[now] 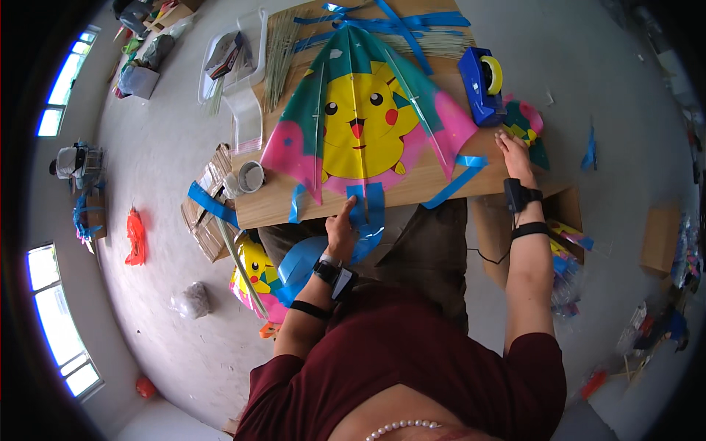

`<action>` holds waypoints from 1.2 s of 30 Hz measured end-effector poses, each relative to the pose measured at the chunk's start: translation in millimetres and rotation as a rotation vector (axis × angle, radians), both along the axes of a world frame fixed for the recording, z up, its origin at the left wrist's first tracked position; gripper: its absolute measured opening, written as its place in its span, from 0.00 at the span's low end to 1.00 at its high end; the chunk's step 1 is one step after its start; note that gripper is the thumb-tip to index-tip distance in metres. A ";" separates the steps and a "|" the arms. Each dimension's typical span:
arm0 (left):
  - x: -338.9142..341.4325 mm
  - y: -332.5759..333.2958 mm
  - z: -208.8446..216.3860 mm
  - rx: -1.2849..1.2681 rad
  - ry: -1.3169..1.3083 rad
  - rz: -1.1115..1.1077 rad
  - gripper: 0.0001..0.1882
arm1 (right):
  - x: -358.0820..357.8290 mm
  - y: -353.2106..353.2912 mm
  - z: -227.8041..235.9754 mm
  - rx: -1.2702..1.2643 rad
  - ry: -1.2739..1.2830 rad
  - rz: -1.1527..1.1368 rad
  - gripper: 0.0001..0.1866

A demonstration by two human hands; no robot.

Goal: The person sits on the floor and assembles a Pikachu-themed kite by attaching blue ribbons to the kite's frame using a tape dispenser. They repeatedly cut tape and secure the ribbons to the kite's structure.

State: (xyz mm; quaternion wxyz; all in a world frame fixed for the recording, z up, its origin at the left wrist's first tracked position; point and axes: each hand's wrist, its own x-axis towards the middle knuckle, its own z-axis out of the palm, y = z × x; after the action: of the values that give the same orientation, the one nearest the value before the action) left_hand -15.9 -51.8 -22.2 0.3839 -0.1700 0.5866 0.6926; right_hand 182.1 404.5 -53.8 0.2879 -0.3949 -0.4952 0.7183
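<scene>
A kite (358, 110) with a yellow cartoon face and green and pink wings lies spread on the wooden table (287, 209). Thin rods run down it. At its lower edge, my left hand (340, 234) is closed on a blue ribbon (356, 207) at the table's near edge, one finger lying along it. More blue ribbon loops hang below that hand. My right hand (515, 154) rests at the table's right side, its fingers apart and nothing visible in them. Just beyond it stands a blue tape dispenser (481, 92) with a yellow roll.
Thin sticks (279, 62) and blue ribbons (412, 33) lie along the table's far side. A white tray (259, 55) is at far left, a tape roll (251, 176) at the left edge. Another kite (254, 273) hangs below left; an open carton (562, 209) stands at right.
</scene>
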 end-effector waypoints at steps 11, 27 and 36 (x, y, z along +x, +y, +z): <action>8.1 -5.3 10.4 0.009 -0.037 0.094 0.13 | -81.5 -155.1 128.4 -0.092 0.136 0.280 0.13; 10.8 -9.8 -8.6 0.050 0.026 0.180 0.14 | -145.1 -321.1 69.0 -0.481 -0.055 0.550 0.14; 10.0 -8.6 -9.9 0.088 0.012 0.200 0.13 | -150.8 -330.3 60.9 -0.431 -0.061 0.558 0.15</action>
State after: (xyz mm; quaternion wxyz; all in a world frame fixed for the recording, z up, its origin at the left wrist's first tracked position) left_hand -5.9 -60.4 -32.1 0.3166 -0.2065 0.5379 0.7535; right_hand 31.3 74.2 7.0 -0.0244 -0.3174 -0.4292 0.8452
